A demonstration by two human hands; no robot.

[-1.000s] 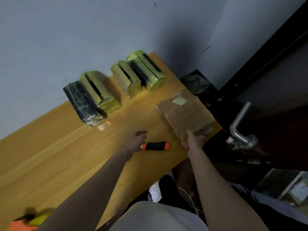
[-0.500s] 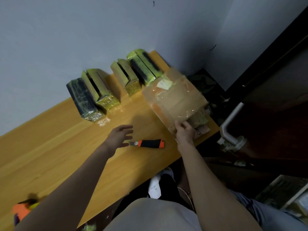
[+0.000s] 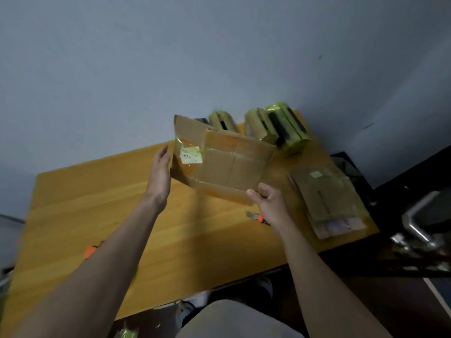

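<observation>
Head-worn wide-angle view looks forward and down over the table (image 3: 97, 215) toward the wall (image 3: 170, 57), left hand (image 3: 159, 176) and right hand (image 3: 268, 203) close

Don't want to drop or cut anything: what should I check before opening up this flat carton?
1. Right hand pinches the flattened cardboard box at its lower corner: ok.
2. Left hand supporting its left edge: cannot tell; the open palm is right beside it.
3. Utility knife out of both hands, on the wooden table: ok.
4. Knife blade retracted: cannot tell.
5. Room on the table below the box: ok.
</observation>
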